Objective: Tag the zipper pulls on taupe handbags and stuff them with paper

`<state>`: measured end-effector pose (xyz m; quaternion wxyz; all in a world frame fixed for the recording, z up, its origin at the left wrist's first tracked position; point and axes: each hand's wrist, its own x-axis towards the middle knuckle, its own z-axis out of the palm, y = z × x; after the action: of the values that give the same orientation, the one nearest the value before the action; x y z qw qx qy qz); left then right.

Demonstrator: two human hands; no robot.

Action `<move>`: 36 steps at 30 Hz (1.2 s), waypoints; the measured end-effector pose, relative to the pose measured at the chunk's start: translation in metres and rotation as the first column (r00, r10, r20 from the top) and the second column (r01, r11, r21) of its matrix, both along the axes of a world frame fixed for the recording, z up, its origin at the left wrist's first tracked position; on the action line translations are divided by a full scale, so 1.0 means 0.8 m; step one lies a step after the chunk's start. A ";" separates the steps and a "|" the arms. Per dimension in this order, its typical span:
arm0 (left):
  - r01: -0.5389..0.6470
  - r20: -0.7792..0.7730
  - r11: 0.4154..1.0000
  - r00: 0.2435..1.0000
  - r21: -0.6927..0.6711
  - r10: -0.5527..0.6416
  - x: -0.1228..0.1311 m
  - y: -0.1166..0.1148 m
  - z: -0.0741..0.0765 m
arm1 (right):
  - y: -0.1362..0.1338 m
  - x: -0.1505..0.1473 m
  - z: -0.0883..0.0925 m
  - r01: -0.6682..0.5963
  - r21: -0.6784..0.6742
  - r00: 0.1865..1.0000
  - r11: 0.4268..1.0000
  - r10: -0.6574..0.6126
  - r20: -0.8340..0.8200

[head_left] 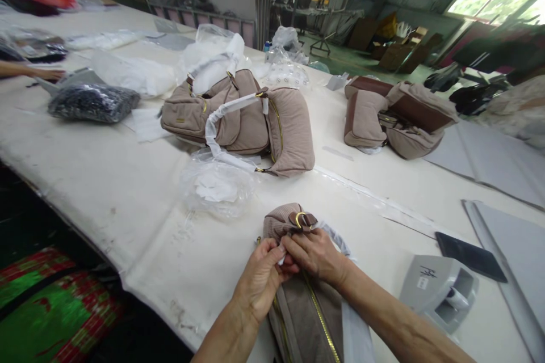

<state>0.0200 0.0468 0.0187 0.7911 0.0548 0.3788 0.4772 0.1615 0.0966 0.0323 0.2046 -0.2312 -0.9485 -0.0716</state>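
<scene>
**Handbag at lower centre: handling and clearance**

Left hand (259, 281) and right hand (317, 254) together on the taupe handbag (306, 306) at lower centre of frame, near the table edge (128, 272). Fingers of both pressed together, pinching a white scrap below the gold buckle (301, 219). Soft, light, pliable fabric, probably; firmer hold likely at buckle tab or zipper. Open tabletop left of centre; plastic wrap (219, 184) just above; grey dispenser (438, 289) lower right.

My table (106, 181) has a white cover. On it lie the taupe bag (298, 306) in front of me, a pile of taupe bags (242, 119), a second pile (395, 116), a crumpled plastic bag (217, 184), a dark speckled bundle (91, 103), a grey dispenser (434, 289) and a black slab (470, 256).
</scene>
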 end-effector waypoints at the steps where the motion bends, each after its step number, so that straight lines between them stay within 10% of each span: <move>1: 0.004 0.011 1.000 1.000 -0.006 -0.004 0.001 0.001 -0.001 | -0.001 -0.003 -0.004 0.016 0.001 1.000 1.000 -0.016 -0.004; 12: -0.094 -0.145 0.988 0.983 0.125 0.112 0.007 -0.011 -0.006 | -0.031 0.014 0.007 0.187 -0.244 0.961 0.952 -0.229 -0.156; 14: -0.096 -0.276 0.979 0.950 0.182 0.145 0.010 -0.019 -0.008 | -0.045 0.025 0.016 0.292 -0.560 0.834 0.775 -0.493 -0.247; 18: -0.048 -0.415 0.965 0.896 0.258 0.156 0.018 -0.030 -0.015 | -0.055 0.019 0.024 0.060 -0.998 0.678 0.028 -0.735 0.021; 21: -0.037 -0.393 0.957 0.907 0.287 0.152 0.021 -0.031 -0.020 | -0.048 -0.001 0.022 -0.181 -0.968 0.654 -0.174 -0.756 0.014; 25: -0.012 -0.410 0.949 0.900 0.314 0.147 0.021 -0.028 -0.026 | -0.038 -0.024 0.017 -0.322 -0.916 0.566 -0.238 -0.824 0.015; 36: 0.076 -0.391 0.957 0.920 0.281 0.042 -0.002 -0.012 -0.005 | -0.039 0.003 0.006 -0.264 -0.955 0.530 -0.138 -0.847 -0.025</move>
<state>0.0182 0.0374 0.0148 0.6865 0.2682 0.4549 0.4998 0.1640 0.0657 0.0371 0.3012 -0.5570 -0.4010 0.6619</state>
